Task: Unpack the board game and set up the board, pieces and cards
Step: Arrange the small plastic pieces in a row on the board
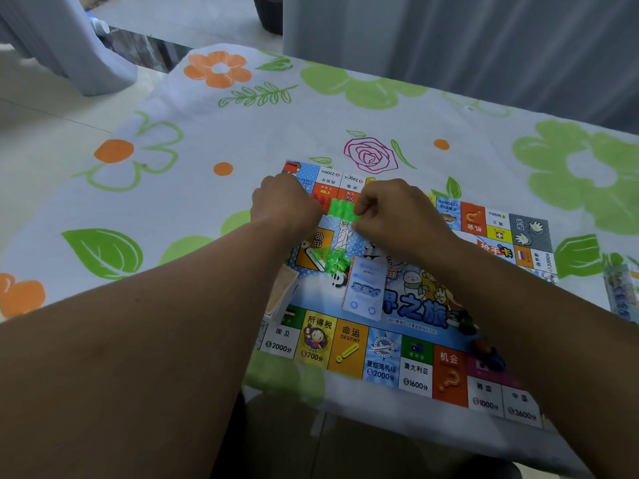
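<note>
Both hands are together over the far-left part of the game board (418, 319), each curled onto one end of a green plastic strip (342, 209) of small moulded pieces. The right hand (397, 216) pinches the strip's right end between thumb and bent fingers. The left hand (285, 209) has its fingers folded down against the strip's left end, though its knuckles hide most of the grip. The strip is just above the board's picture of a statue.

Nearer the person than the strip, a second clump of green pieces (333, 263) lies on the board's blue middle. Beside that clump, toward the board's centre, lies a blue stack of paper notes (364, 288). An orange-backed card stack (281, 292) overlaps the board's left edge. A few small dark tokens (484, 345) are near the board's near-right corner, too blurred to tell apart.

The board lies open and flat, its near row of squares printed with prices and Chinese characters. It sits on a white tablecloth (214, 133) printed with green and orange flowers and a pink rose. Off the board's right edge, a printed packet (622, 292) is cut off by the frame.

Beyond the board's far side hangs a grey curtain (449, 46). To the far left is a grey plastic chair (86, 57) on a pale tiled floor (41, 126).
</note>
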{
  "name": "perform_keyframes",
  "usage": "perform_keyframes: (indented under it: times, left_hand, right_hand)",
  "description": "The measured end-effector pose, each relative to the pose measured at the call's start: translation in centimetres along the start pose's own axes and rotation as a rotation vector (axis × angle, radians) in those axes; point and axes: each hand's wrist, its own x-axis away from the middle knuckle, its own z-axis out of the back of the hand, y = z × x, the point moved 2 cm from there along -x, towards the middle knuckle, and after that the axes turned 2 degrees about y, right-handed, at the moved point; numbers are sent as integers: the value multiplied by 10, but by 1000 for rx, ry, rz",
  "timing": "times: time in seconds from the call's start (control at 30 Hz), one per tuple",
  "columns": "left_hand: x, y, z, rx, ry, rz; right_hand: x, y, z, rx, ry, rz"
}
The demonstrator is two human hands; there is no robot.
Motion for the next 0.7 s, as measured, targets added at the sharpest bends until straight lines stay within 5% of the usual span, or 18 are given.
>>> perform_keyframes:
  times: [0.17, 0.5, 0.7]
  left_hand:
    - [0, 1, 0, -9, -1, -4]
    - [10, 7, 7, -9, -25, 2]
    - [8, 6, 6, -11, -24, 7]
  right_hand:
    - [9, -38, -13, 42, -291, 169]
    - [14, -37, -22, 70, -222, 267]
    - [2, -8, 19, -115, -103, -13]
